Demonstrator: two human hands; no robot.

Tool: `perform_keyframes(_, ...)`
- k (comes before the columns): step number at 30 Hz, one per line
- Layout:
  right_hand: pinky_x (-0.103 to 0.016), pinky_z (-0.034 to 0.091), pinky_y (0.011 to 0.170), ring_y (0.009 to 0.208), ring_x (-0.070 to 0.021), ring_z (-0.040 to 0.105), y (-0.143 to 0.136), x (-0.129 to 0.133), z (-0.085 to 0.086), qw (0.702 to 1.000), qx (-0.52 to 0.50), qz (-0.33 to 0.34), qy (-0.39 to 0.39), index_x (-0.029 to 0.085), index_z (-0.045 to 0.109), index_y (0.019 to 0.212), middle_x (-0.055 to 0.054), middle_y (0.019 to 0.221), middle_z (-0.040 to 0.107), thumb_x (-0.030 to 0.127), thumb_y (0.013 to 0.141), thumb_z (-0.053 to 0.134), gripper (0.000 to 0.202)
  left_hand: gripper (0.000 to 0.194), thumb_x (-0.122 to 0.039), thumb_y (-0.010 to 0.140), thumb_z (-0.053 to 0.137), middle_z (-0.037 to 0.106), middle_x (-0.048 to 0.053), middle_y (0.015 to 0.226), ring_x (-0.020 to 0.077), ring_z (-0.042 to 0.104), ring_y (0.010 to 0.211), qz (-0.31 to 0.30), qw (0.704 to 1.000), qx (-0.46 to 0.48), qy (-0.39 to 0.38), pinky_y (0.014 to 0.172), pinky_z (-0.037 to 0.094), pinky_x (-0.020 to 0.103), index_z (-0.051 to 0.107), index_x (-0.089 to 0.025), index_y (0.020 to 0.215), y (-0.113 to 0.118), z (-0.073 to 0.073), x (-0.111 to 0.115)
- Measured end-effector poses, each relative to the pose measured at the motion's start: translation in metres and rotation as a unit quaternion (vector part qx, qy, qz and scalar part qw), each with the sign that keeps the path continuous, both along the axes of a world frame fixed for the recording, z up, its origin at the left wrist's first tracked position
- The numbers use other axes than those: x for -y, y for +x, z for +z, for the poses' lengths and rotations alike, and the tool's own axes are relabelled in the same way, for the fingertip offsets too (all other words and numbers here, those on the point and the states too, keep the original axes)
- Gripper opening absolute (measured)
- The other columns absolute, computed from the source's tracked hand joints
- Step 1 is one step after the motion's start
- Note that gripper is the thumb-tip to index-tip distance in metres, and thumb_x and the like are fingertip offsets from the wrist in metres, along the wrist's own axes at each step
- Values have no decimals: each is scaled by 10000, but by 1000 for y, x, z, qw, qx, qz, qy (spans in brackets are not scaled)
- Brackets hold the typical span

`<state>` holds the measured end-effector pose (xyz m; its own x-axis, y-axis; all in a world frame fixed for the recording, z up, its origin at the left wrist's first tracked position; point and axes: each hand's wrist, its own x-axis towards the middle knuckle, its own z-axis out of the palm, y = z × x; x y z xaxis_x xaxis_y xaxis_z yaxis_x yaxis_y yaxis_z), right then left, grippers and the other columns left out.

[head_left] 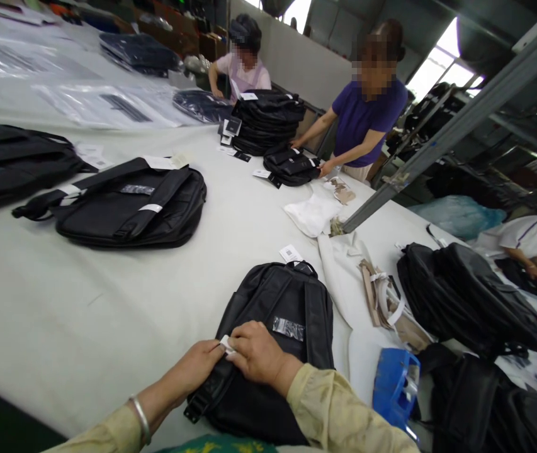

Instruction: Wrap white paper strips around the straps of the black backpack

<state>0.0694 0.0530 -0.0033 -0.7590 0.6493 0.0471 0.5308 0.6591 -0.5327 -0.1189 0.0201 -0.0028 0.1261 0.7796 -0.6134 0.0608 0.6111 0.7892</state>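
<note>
Soft daylight from blown-out windows [452, 63]; wide-angle bending at edges — faces blurred

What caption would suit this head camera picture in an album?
Both hands, left hand and right hand, pinch a small white tag on a black backpack lying on the white table.

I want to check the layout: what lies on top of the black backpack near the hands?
On the backpack: both hands, left hand and right hand, pinching a small white tag, plus a clear wrapped strip. Beneath the hands is hidden.

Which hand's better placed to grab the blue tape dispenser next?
Probably right. The right hand lies on the backpack on the side toward the tape dispenser; the left hand is farther off. Both pinch a small white tag.
</note>
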Motion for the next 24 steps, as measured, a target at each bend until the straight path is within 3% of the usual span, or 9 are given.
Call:
perform_keyframes(4, -361, 396, 962, 1108, -207, 553, -12, 37, -10, 966, -65, -237, -86, 244, 702, 988, -14, 1140, 690, 267, 916, 624, 109, 251, -429, 696, 656, 723, 31, 706, 251, 620, 766, -6, 1000, 26, 0, 722, 482, 306, 685, -181, 664, 4, -1, 2)
perform_keyframes(8, -366, 405, 1005, 1172, -213, 547, -27, 49, -11, 925, -101, -342, -132, 223, 697, 993, -36, 1163, 685, 141, 815, 652, 200, 359, -514, 734, 660, 747, 61, 756, 280, 664, 815, -1, 999, 47, -28, 799, 516, 356, 709, -159, 755, 10, -1, 3)
perform_keyframes(13, -407, 424, 1024, 1210, -244, 533, -30, 52, -8, 903, -110, -389, -148, 218, 695, 967, -58, 1234, 653, 148, 767, 649, 216, 383, -515, 667, 758, 733, 63, 673, 265, 676, 736, 2, 998, 19, -55, 687, 510, 317, 700, -145, 744, 14, -5, 4)
perform_keyframes(20, -481, 390, 1078, 1306, -289, 453, -18, 62, -7, 905, -104, -393, -123, 234, 708, 1069, -83, 1381, 566, 252, 795, 666, 278, 224, -359, 706, 778, 727, 60, 640, 240, 687, 669, -16, 998, 4, -65, 650, 532, 297, 676, -160, 722, 17, -6, 4)
perform_keyframes(24, -488, 396, 1075, 1305, -281, 455, -14, 60, -2, 925, -71, -356, -112, 249, 735, 1031, -57, 1393, 565, 268, 853, 616, 215, 180, -299, 715, 784, 743, 86, 668, 245, 706, 673, -30, 996, 4, -79, 653, 557, 303, 673, -158, 732, 20, -2, 2)
